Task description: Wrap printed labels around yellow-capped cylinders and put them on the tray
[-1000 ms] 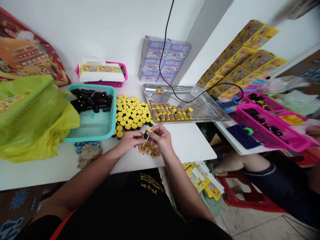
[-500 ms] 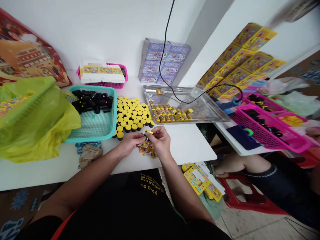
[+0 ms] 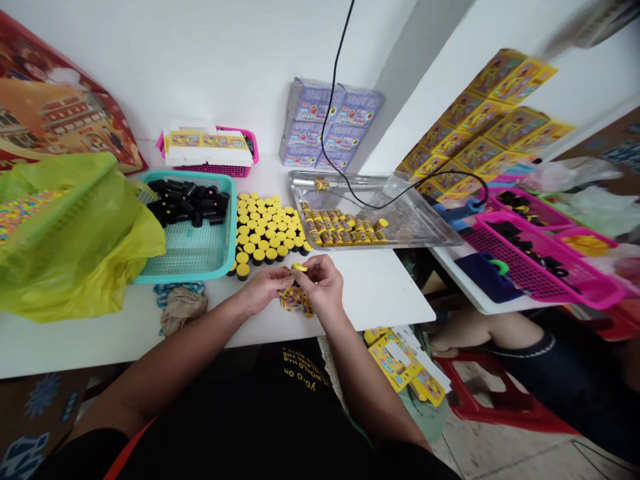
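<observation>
Across a white tabletop, a yellow cap is held just above a small pile of printed yellow labels. The cap is pinched at the fingertips of the right hand. The left hand is curled in beside it, but whether it touches the cap cannot be told, and anything beneath the cap is hidden by the fingers. A co-worker's bare leg is seen at 4 o'clock from the hands, above a red stool.

At 11 o'clock, black cylinders with yellow tops are stood upright in rows, just beside a teal tray heaped with black cylinders. A yellow-green plastic bag is bunched at 9 o'clock. Labelled tubes are lined up at 1 o'clock in a steel tray. Farther off, a magenta basket sits at 3 o'clock, yellow boxes are stacked at 2 o'clock, and purple boxes are stacked at 12 o'clock.
</observation>
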Demonstrator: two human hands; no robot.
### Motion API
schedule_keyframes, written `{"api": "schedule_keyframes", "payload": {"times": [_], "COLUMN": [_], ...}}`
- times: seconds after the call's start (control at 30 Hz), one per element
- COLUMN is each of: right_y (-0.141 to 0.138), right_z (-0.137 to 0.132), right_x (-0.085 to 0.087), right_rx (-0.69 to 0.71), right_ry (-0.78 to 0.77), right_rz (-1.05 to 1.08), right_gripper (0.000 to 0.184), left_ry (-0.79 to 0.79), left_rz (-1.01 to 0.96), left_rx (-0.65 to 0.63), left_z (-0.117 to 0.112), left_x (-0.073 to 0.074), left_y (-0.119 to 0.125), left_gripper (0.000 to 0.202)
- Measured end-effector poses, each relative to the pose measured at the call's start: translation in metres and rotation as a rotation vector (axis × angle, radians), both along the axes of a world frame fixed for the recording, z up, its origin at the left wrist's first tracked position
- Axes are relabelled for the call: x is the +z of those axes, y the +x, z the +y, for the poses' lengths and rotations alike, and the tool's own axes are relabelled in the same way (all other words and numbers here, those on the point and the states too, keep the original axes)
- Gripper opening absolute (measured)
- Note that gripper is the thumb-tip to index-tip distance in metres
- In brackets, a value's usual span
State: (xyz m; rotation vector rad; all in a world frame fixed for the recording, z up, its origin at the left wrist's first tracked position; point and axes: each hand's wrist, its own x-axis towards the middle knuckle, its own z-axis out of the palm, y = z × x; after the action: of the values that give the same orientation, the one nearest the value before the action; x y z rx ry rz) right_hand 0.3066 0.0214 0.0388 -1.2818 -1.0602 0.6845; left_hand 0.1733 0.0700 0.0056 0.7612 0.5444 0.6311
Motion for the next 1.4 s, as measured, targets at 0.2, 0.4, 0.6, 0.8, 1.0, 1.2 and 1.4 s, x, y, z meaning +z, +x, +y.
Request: {"api": "schedule_keyframes", "payload": {"times": [0.2, 0.4, 0.6, 0.8, 1.0, 1.2, 1.4], "right_y": [-0.001, -0.002, -0.006, -0.005, -0.007, 0.000, -0.006], "right_z": [0.002, 0.004, -0.001, -0.005, -0.011, -0.011, -0.007], "right_x": [0.000, -0.001, -0.011, -0.021, -0.021, -0.013, -0.015], "right_rx": [-0.007, -0.001, -0.076, -0.039, -0.117, 0.005, -0.121], "right_ry": [-0.059, -0.070, 0.027, 0.039, 0.142, 0.045, 0.063], "right_rz": [0.095, 0.140, 0.097, 0.201, 0.105, 0.176, 0.180], "right_gripper": [0.033, 0.032, 0.031, 0.030, 0.025, 0.030, 0.033], "left_ry": [-0.002, 0.065, -0.083, -0.118, -0.046, -0.078, -0.061], "left_rz": [-0.015, 0.030, -0.034, -0.073, -0.075, -0.100, -0.068], "left_rx": [0.008, 0.018, 0.024, -0.062, -0.071, -0.109, -0.082], "left_z": [0.000, -0.001, -0.004, -0.006, -0.004, -0.005, -0.003], "left_x": [-0.002, 0.003, -0.001, -0.008, -0.005, -0.001, -0.001], "left_y": [0.001, 0.000, 0.002, 0.003, 0.001, 0.002, 0.002], "left_gripper": [0.039, 0.034, 0.038, 0.037, 0.037, 0.040, 0.041]}}
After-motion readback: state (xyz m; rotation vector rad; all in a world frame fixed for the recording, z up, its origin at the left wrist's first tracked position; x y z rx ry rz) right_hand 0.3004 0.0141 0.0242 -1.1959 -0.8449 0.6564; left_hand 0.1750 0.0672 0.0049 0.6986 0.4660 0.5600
